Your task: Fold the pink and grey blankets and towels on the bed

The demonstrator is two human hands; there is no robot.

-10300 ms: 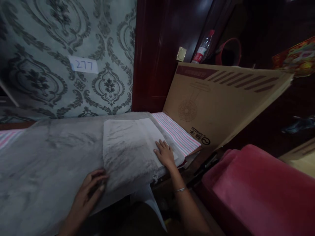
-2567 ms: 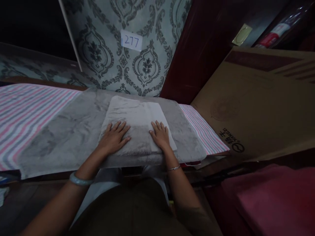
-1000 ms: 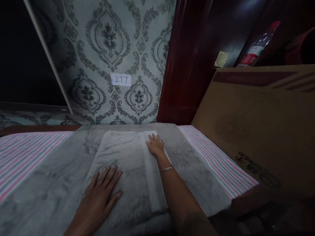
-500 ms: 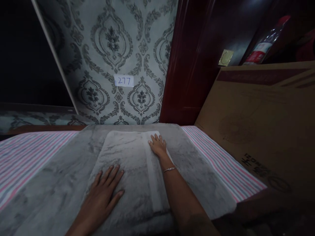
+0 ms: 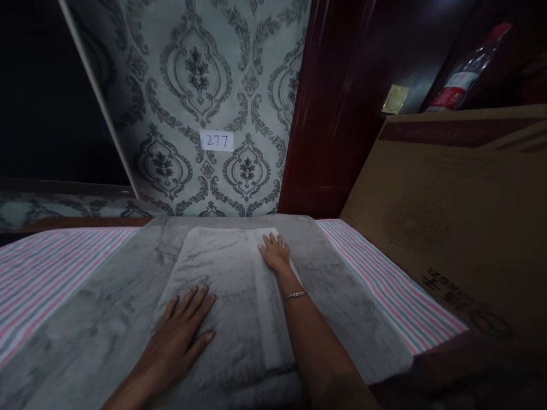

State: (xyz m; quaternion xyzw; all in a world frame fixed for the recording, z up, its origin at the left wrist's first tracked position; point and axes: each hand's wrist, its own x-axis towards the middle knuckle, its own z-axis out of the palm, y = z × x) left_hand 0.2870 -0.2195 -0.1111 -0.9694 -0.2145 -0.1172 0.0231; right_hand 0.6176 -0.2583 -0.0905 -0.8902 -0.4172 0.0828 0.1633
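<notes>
A light grey plush cloth (image 5: pixel 231 285), folded into a rectangle with a paler band along its right side, lies on a larger grey plush blanket (image 5: pixel 106 302). My left hand (image 5: pixel 182 330) rests flat on the folded cloth's lower left, fingers spread, holding nothing. Near its far right corner, my right hand (image 5: pixel 274 251) lies open with the palm down and the fingers apart. A thin bracelet (image 5: pixel 296 294) circles my right wrist. The forearm hides part of the cloth's right edge.
Under the blanket, a pink, grey and white striped cloth (image 5: pixel 64 267) shows on both sides. A large cardboard box (image 5: pixel 453 205) stands at the right, with a red-capped bottle (image 5: pixel 465 77) behind it. A dark screen (image 5: pixel 55 102) is at the left, before the patterned wall (image 5: pixel 256 108).
Both hands stay nearly in place on the folded cloth. The view has shifted very slightly, so the wall and box appear a little further right.
</notes>
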